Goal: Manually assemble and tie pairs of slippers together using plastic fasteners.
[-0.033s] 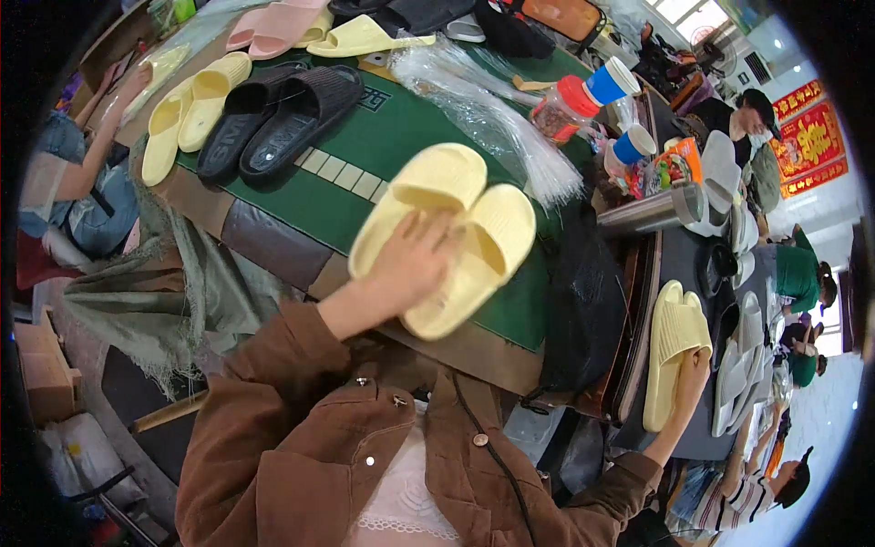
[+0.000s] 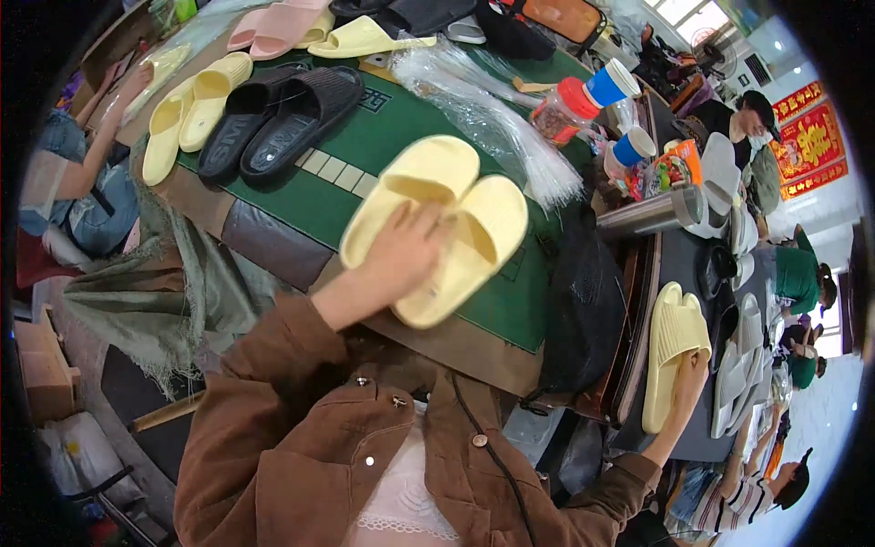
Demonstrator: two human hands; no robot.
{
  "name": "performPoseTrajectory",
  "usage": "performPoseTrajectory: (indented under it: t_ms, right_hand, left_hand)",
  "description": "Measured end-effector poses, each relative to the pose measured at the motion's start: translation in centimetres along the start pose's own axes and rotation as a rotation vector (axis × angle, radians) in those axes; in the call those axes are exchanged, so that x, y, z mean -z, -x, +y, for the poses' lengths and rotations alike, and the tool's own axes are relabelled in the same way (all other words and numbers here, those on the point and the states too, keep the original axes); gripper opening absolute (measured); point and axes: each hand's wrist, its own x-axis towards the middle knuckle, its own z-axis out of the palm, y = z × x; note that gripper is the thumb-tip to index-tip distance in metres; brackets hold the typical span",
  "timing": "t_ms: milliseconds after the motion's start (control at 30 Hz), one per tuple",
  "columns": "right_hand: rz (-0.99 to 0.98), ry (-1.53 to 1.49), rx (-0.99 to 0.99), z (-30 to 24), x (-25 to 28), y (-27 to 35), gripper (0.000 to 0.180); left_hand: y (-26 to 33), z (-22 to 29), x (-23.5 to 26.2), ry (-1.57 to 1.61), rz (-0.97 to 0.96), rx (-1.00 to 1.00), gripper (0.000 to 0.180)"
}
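Observation:
A pair of pale yellow slides [image 2: 433, 169] lies side by side just over the green table mat [image 2: 510, 310]. My left hand [image 2: 401, 251] is closed on their inner edges, its fingers between the two. Whether the soles touch the mat I cannot tell. Off to the right, my right hand [image 2: 693, 378] grips another pair of yellow slides [image 2: 670, 342], pressed together by the dark conveyor belt. Its fingertips are partly hidden behind the slides. On the mat's far left stand black slides [image 2: 296, 123] and a yellow pair [image 2: 210, 100].
Clear plastic bags [image 2: 492, 118] spread across the mat. Beyond them are a red-lidded jar [image 2: 561, 109], blue paper cups [image 2: 612, 82] and a steel flask [image 2: 647, 211]. A black bag [image 2: 583, 310] hangs at the mat's right edge. Grey slides [image 2: 738, 365] line the belt, with co-workers along it.
My left hand and its pair of slides have shifted slightly left and away from me. My right hand holds its place.

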Motion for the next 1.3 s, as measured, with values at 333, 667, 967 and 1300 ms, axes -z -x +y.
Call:
performPoseTrajectory:
  t_ms: [333, 667, 967, 1300]
  right_hand:
    - [0.024, -0.061, 0.071, 1.2, -1.2, 0.0, 0.023]
    - [0.025, -0.042, -0.014, 0.8, -0.5, 0.5, 0.025]
    - [0.072, -0.110, 0.014, -3.6, -0.2, 1.3, 0.020]
    - [0.005, -0.624, 0.155, -21.0, -0.7, 8.3, 0.011]
  left_hand:
    - [0.8, -7.0, 4.0, 0.102, 0.259, 0.210, 0.034]
    - [1.6, -18.4, 12.3, 0.076, 0.395, 0.434, 0.029]
    - [7.4, -36.1, 12.0, -0.086, 0.282, 0.590, 0.037]
    - [1.6, -14.9, 13.1, 0.218, 0.498, 0.331, 0.019]
